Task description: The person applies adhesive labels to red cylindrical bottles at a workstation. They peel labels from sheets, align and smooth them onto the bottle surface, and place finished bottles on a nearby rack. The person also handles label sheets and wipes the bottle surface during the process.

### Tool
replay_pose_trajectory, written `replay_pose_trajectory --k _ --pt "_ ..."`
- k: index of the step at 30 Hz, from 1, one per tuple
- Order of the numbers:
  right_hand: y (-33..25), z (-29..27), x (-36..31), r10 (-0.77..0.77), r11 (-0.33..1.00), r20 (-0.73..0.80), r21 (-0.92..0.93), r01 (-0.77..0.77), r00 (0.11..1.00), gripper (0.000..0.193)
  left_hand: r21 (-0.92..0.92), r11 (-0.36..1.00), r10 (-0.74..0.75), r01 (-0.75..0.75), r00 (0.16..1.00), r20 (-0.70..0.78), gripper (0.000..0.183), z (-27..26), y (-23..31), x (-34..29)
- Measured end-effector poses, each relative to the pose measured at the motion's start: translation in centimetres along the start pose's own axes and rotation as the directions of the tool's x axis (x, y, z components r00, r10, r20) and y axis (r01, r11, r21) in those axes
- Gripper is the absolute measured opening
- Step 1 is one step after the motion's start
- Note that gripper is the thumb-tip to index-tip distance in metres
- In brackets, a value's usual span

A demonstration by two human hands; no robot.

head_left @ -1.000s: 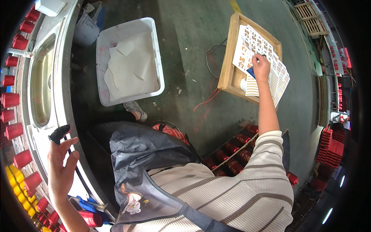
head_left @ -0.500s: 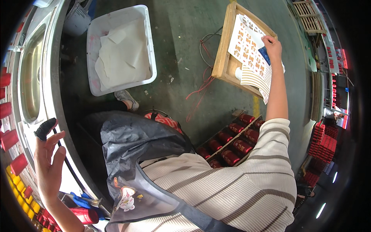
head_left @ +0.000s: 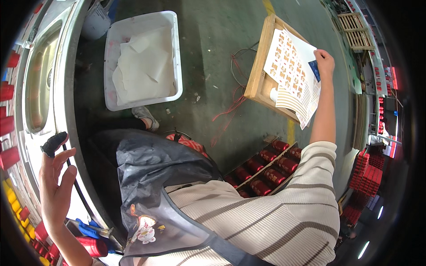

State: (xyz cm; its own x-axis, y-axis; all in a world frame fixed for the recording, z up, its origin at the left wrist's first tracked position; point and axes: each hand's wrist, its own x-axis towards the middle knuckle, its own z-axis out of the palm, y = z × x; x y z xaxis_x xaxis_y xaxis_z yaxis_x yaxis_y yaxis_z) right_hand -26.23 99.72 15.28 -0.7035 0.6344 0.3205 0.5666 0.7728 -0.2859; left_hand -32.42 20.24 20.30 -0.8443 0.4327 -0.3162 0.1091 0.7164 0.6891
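Observation:
My right hand (head_left: 325,63) reaches out at the upper right, its fingertips pinched on the corner of a white sheet with orange-brown printed marks (head_left: 288,60). The sheet lies over a shallow wooden tray (head_left: 256,73), and its striped lower end curves over the tray's near edge. Just below my right fingers a small dark-blue piece (head_left: 314,70) shows. My left hand (head_left: 55,190) is raised at the left beside the metal counter, holding nothing, fingers apart. A black finger cover (head_left: 54,144) sits on one of its fingertips.
A white plastic tub (head_left: 178,66) with white paper pieces stands on the floor. Dark red cylinders (head_left: 275,176) lie in a rack by my right side. Red cords (head_left: 230,108) trail across the floor near the tray. The counter with a sink basin (head_left: 42,80) runs along my left.
My right hand has shifted slightly right and away from the tray's middle, pulling the sheet's corner along. More plain white shows at that corner. My left hand keeps nearly the same pose.

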Motion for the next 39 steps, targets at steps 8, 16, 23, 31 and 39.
replay_pose_trajectory --k 8,16,23,31,39 --pt "-2.5 -1.8 -3.0 -0.148 0.981 -0.148 -0.147 0.126 0.978 0.022 -0.004 1.000 -0.003 0.003 1.000 -0.018 0.054 -0.2 -0.5 -0.5" --pt "-6.9 6.1 -21.1 -0.167 0.975 0.161 -0.121 0.188 0.973 0.010 -0.108 0.991 -0.082 0.075 0.995 -0.058 0.055 0.3 -0.7 -2.0" --pt "-6.4 9.6 -26.6 -0.209 0.953 0.233 -0.171 0.251 0.950 0.014 -0.203 0.977 -0.062 0.059 0.998 -0.010 0.066 -0.1 -1.4 -4.4" --pt "-12.7 10.0 -26.9 -0.293 0.936 0.121 0.240 0.259 0.948 0.022 -0.261 0.955 -0.196 0.144 0.963 -0.185 0.055 0.5 -1.9 -10.2" --pt "-35.2 19.2 -31.6 -0.506 0.535 0.301 0.845 0.020 0.808 0.012 -0.285 0.949 -0.246 0.138 0.887 -0.391 0.046 0.5 -9.0 -16.0"
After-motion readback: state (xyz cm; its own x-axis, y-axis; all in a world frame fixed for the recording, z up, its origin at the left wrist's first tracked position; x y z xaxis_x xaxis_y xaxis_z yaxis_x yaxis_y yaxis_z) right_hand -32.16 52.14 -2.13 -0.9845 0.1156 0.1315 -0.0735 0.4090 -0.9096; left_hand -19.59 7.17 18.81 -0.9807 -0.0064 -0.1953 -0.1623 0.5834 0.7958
